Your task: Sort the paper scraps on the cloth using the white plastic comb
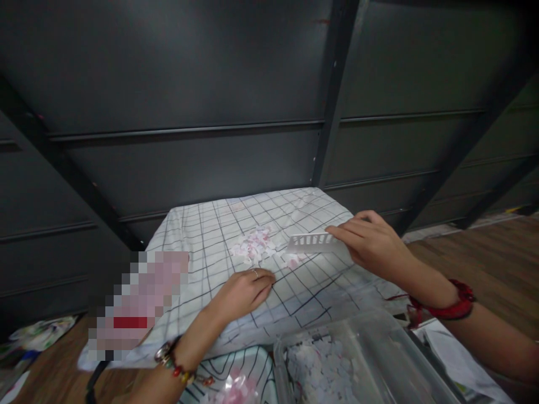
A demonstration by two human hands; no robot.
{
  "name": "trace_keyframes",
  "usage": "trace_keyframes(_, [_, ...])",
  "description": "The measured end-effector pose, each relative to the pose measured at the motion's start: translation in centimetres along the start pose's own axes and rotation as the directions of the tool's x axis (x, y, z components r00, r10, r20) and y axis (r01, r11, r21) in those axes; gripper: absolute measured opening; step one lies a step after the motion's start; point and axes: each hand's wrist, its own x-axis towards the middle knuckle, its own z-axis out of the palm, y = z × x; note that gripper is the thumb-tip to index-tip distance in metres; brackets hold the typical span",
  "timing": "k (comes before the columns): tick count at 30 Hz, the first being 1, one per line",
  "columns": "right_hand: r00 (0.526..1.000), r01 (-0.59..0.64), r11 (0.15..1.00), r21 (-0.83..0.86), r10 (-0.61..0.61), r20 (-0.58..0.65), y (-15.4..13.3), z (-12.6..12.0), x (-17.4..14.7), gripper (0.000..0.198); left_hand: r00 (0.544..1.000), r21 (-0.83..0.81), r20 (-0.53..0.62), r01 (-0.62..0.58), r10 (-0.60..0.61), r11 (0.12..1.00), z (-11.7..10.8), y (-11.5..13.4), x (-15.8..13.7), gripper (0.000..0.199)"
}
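Observation:
My right hand (pixel 370 238) is closed on the end of a white slotted plastic strip (pixel 314 242), holding it just above the table on the right. A loose heap of small pale pink and white pieces (pixel 255 245) lies on the checked cloth, left of the strip. A few more pieces (pixel 292 260) are under the strip's left end. Nearer to me, my left hand (pixel 248 289) is low over the cloth with its fingers curled together. Whatever may be between its fingertips is hidden.
White cloth with dark grid lines (pixel 210 224) covers the table. Close to me are a clear plastic box (pixel 366 342) with greyish small pieces and a striped tray (pixel 265 365) with pink pieces. A blurred-out pinkish object (pixel 147 292) is at left. Dark panels (pixel 210 163) stand behind.

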Motion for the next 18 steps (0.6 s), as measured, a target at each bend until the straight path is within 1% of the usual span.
trace_keyframes(2, [0.999, -0.031, 0.999, 0.014, 0.031, -0.033, 0.2, -0.2, -0.2, 0.031, 1.0, 0.001, 0.009, 0.002, -0.002, 1.0, 0.0, 0.0, 0.0, 0.031])
trace_keyframes(4, [0.998, -0.045, 0.998, 0.041, 0.047, -0.04, 0.3, -0.6, -0.8, 0.031, 1.0, 0.002, 0.019, 0.005, -0.005, 1.0, 0.0, 0.0, 0.0, 0.031])
trace_keyframes(8, [1.0, -0.023, 0.998, 0.058, 0.024, -0.019, -0.1, -1.6, -2.1, 0.036, 0.999, -0.003, 0.034, 0.01, -0.01, 1.0, 0.0, 0.0, 0.0, 0.029])
trace_keyframes(11, [1.0, 0.006, 0.997, 0.077, -0.005, -0.012, -0.5, -2.1, -2.8, 0.036, 1.0, -0.006, 0.03, 0.008, -0.008, 1.0, -0.1, 0.0, 0.0, 0.029])
trace_keyframes(14, [1.0, -0.014, 0.994, 0.107, 0.016, -0.015, -0.6, -2.4, -2.9, 0.036, 1.0, -0.01, 0.027, 0.005, -0.004, 1.0, 0.0, 0.0, 0.0, 0.029])
trace_keyframes(16, [0.999, -0.033, 0.995, 0.092, 0.035, -0.019, -0.8, -2.6, -2.8, 0.035, 1.0, -0.007, 0.022, 0.007, -0.007, 1.0, 0.0, 0.0, 0.0, 0.029])
trace_keyframes(18, [0.999, -0.023, 0.997, 0.072, 0.025, -0.021, -1.0, -2.6, -2.6, 0.035, 1.0, -0.003, 0.017, 0.009, -0.009, 1.0, 0.0, 0.0, 0.0, 0.03])
